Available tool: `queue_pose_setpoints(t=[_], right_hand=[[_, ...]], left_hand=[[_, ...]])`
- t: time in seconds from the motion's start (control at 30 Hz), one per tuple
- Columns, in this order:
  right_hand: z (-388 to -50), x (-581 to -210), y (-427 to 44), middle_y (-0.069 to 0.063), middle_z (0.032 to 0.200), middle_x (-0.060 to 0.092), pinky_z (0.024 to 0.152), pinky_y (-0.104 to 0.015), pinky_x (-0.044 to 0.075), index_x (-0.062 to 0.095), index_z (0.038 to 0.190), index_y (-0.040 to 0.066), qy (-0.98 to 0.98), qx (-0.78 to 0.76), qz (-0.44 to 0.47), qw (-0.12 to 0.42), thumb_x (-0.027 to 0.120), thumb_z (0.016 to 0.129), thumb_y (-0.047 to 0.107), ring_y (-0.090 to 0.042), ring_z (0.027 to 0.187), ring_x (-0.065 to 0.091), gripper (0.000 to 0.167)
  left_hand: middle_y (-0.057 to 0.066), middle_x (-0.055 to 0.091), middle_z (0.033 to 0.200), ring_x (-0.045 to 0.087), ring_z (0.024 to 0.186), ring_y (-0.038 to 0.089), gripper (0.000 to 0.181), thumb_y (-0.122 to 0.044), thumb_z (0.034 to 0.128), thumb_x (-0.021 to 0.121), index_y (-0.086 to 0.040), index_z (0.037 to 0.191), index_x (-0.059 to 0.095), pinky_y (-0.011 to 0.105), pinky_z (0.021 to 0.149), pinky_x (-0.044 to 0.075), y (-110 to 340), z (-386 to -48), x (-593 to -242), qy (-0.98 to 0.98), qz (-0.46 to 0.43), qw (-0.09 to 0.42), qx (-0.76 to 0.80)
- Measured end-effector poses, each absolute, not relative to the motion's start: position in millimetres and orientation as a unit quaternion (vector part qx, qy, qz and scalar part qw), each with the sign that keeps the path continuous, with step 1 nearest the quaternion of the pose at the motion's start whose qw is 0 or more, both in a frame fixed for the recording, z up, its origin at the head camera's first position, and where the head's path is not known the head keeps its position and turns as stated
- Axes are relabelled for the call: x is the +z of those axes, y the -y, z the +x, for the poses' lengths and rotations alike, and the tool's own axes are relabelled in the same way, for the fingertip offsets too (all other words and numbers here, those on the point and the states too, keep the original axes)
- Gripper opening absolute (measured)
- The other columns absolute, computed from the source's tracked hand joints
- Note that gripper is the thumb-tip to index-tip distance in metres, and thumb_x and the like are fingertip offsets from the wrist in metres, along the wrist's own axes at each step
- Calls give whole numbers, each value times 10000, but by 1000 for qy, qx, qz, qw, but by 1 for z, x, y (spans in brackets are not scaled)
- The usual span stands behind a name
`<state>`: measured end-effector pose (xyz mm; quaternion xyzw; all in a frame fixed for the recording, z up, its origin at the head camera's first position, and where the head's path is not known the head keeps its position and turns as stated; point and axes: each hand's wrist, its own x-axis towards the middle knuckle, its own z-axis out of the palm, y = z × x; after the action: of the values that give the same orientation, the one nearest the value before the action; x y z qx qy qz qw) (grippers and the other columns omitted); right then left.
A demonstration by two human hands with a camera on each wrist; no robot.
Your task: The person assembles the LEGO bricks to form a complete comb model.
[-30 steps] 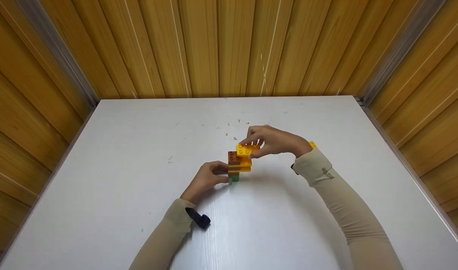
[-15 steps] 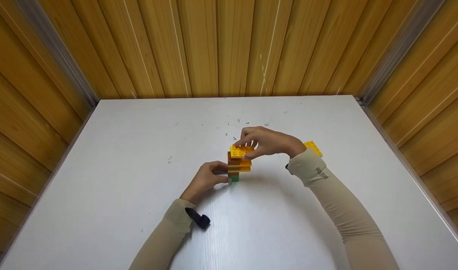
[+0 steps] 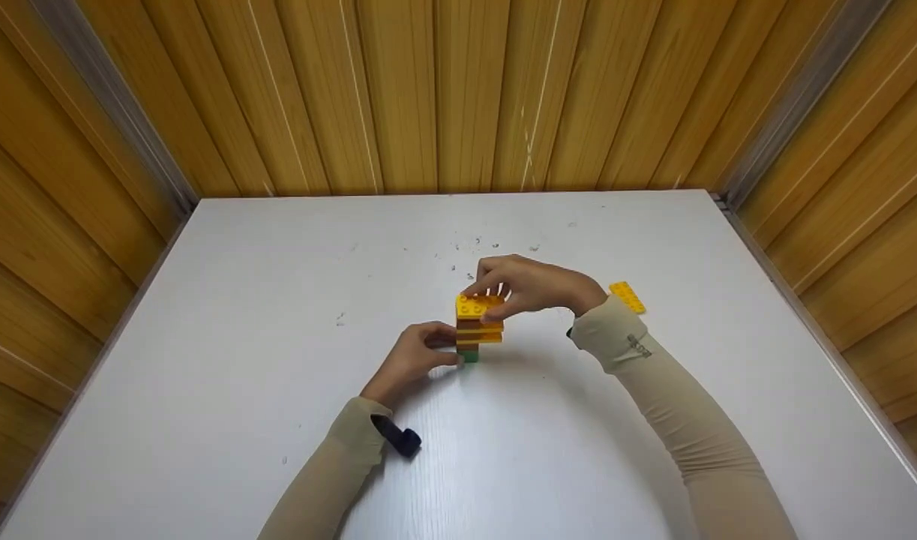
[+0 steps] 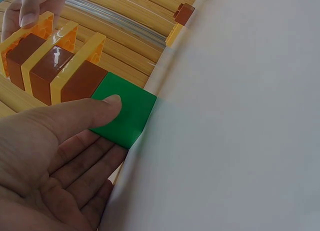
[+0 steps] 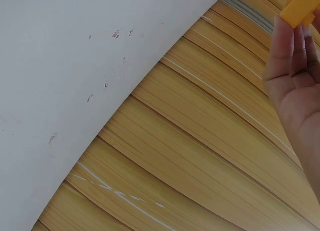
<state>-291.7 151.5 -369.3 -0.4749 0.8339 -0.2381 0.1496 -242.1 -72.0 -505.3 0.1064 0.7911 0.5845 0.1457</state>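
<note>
A tower of toy building bricks stands on the table, with a green brick (image 4: 125, 111) at its base. Brown bricks (image 4: 85, 83) and thin yellow plates (image 4: 72, 66) alternate above it, the plates jutting out to the right. My left hand (image 3: 413, 356) grips the green brick, its thumb across one face. At the top, my right hand (image 3: 537, 286) pinches a studded yellow plate (image 3: 473, 307) over the uppermost brown brick. Whether that plate is pressed fully down, I cannot tell. In the right wrist view, the fingers (image 5: 284, 43) touch the plate's edge.
Another yellow plate (image 3: 627, 297) lies on the white table (image 3: 278, 300), right of the tower and beside my right wrist. The left wrist view also has a loose brown brick (image 4: 184, 14) in the background. Wood-patterned panels (image 3: 465, 97) wall in the table.
My right hand has moved left and slightly down, bringing the yellow plate over the tower's top. The loose yellow plate has come into fuller view. My left hand keeps its place.
</note>
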Motion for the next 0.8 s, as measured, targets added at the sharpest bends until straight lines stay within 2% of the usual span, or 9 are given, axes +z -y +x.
queue_pose_setpoints(t=[0.33,0.6,0.8], right_hand=[[-289,-366,-148,-70,965,566,854,-325,548,645,1252,95,-848,-220,-451,167,731,844,176,-220,982,610,425],[-288,-364,-145,-80,983,572,848,-323,542,637,1263,100,-859,-207,-435,175,732,841,165,-227,996,591,438],[-287,-364,-145,-83,982,581,833,-314,542,645,1255,106,-860,-209,-433,172,737,834,162,-224,976,595,435]], left_hand=[[120,676,1170,654,1088,251,388,-63,769,777,-32,1136,653,377,969,509,73,-242,-505,-795,106,139,581],[155,660,1200,639,1118,290,415,-45,775,769,-8,1165,634,405,980,502,73,-243,-505,-797,103,143,578],[114,679,1169,652,1094,247,392,-67,772,776,-37,1142,652,371,974,507,73,-243,-505,-798,101,144,576]])
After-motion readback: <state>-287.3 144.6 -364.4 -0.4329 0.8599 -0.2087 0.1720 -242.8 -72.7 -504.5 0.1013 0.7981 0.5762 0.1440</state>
